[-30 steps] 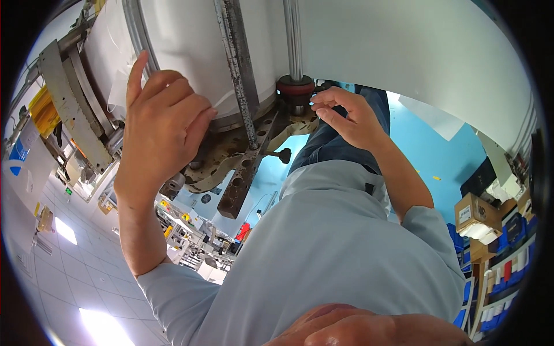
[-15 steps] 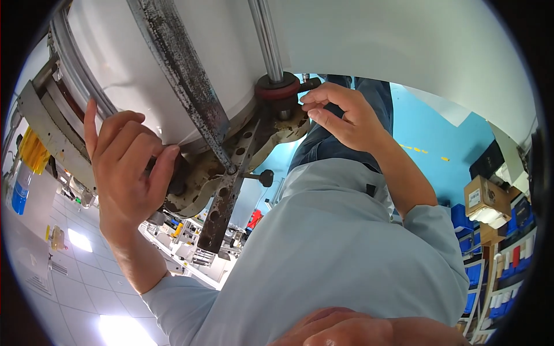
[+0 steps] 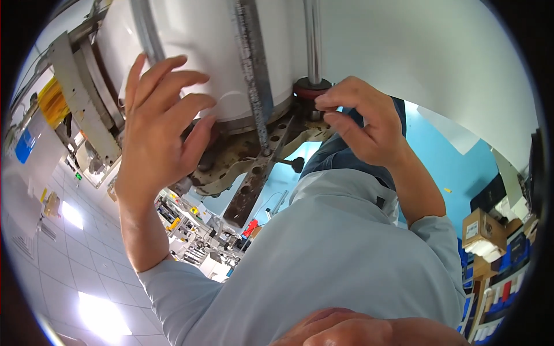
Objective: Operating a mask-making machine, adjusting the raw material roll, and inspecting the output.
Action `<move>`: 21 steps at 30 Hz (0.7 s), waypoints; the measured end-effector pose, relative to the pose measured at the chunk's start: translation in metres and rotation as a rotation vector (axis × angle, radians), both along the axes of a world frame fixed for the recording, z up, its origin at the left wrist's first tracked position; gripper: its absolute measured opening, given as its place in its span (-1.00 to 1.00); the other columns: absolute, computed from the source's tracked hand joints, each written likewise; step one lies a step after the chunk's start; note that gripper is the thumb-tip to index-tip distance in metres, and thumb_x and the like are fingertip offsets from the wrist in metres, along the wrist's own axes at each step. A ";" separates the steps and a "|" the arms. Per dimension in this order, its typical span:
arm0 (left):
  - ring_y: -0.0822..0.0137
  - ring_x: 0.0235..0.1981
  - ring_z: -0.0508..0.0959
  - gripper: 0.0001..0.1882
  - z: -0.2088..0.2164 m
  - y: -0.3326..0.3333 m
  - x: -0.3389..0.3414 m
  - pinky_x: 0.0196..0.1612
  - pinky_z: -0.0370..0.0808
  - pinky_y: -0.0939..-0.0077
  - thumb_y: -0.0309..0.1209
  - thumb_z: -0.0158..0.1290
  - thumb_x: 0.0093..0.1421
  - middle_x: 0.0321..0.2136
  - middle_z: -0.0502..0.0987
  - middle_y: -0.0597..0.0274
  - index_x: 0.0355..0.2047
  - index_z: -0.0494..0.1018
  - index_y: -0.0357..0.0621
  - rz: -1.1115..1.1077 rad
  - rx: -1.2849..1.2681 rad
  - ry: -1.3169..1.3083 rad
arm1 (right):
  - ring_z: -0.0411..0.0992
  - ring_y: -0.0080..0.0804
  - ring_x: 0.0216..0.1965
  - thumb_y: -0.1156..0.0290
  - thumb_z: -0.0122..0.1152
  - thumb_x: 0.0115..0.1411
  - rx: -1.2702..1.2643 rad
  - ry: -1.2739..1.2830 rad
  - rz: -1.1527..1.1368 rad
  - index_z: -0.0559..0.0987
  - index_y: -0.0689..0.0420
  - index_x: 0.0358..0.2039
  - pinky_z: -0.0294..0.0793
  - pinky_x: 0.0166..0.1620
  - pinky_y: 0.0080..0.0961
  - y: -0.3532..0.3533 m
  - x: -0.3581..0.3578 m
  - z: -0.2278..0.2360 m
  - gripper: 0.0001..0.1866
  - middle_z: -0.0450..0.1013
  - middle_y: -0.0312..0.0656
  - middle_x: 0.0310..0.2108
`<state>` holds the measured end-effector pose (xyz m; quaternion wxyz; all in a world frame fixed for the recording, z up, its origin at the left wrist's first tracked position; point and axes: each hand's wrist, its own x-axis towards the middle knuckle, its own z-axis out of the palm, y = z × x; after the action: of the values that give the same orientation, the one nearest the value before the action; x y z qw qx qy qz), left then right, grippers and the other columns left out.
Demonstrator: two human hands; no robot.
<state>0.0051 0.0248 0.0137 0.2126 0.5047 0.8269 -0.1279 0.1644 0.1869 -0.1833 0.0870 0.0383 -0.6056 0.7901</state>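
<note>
A worn metal base plate (image 3: 228, 151) with brown stains carries upright metal rods around a large white cylinder (image 3: 202, 34). My left hand (image 3: 164, 124) is raised by the left rod (image 3: 144, 29), its fingers spread and nothing visible in them. Whether a fingertip touches that rod I cannot tell. At the right rod (image 3: 313, 43), my right hand (image 3: 369, 124) has its curved fingers beside a black and red collar (image 3: 311, 87). Thumb and forefinger are apart there, and the hand hides part of the collar's side.
A flat bar with holes (image 3: 248, 190) sticks out from the base plate towards my body, with a black knob (image 3: 297, 164) beside it. A scratched upright bar (image 3: 251, 69) stands between my hands. Farther off are a cardboard box (image 3: 485, 230) and shelves with blue bins.
The white cylinder, rods and base plate now sit farther right in view. My left hand has moved up and right with its fingers more spread. The right hand has shifted slightly right.
</note>
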 end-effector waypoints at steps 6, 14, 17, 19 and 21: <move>0.09 0.06 0.39 -0.79 0.006 -0.011 -0.001 0.25 0.10 -0.04 -0.57 0.12 -0.14 -0.18 0.51 0.23 -0.41 0.53 -0.10 -0.025 0.111 0.006 | 0.42 -0.28 -0.23 0.49 0.21 -0.02 0.435 0.378 -0.228 0.56 0.08 -0.25 0.29 -0.01 -0.26 -0.034 -0.057 0.061 -0.75 0.46 -0.28 -0.32; 0.01 0.01 0.38 -0.81 0.000 -0.033 -0.002 0.07 0.31 0.14 -0.60 0.18 -0.18 -0.11 0.48 0.13 -0.46 0.54 -0.20 0.033 0.388 -0.049 | 0.41 -0.36 -0.30 0.48 0.20 0.00 0.635 0.339 -0.282 0.54 0.06 -0.41 0.17 0.11 -0.15 -0.058 -0.077 0.076 -0.91 0.42 -0.33 -0.47; 0.00 -0.01 0.39 -0.81 0.000 -0.036 -0.001 0.05 0.33 0.18 -0.60 0.19 -0.18 -0.11 0.48 0.12 -0.46 0.54 -0.19 0.039 0.425 -0.059 | 0.40 -0.37 -0.35 0.50 0.20 0.00 0.647 0.333 -0.304 0.53 0.05 -0.47 0.16 0.12 -0.15 -0.061 -0.080 0.075 -0.94 0.39 -0.34 -0.52; 0.03 -0.01 0.40 -0.83 -0.001 -0.037 -0.001 0.04 0.33 0.20 -0.57 0.19 -0.17 -0.12 0.47 0.15 -0.48 0.55 -0.17 0.046 0.442 -0.047 | 0.40 -0.37 -0.37 0.50 0.20 -0.01 0.659 0.339 -0.315 0.53 0.04 -0.49 0.16 0.13 -0.15 -0.062 -0.081 0.073 -0.95 0.38 -0.34 -0.54; 0.06 -0.01 0.40 -0.85 0.000 -0.039 -0.002 0.03 0.34 0.22 -0.55 0.19 -0.17 -0.13 0.47 0.18 -0.49 0.56 -0.14 0.054 0.456 -0.039 | 0.38 -0.37 -0.40 0.51 0.19 -0.03 0.669 0.345 -0.323 0.51 0.04 -0.52 0.15 0.13 -0.14 -0.062 -0.082 0.071 -0.94 0.36 -0.33 -0.56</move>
<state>0.0032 -0.0138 0.0132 0.1122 0.5197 0.8434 0.0778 0.0824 0.1248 -0.1126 0.2931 0.1011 -0.8040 0.5074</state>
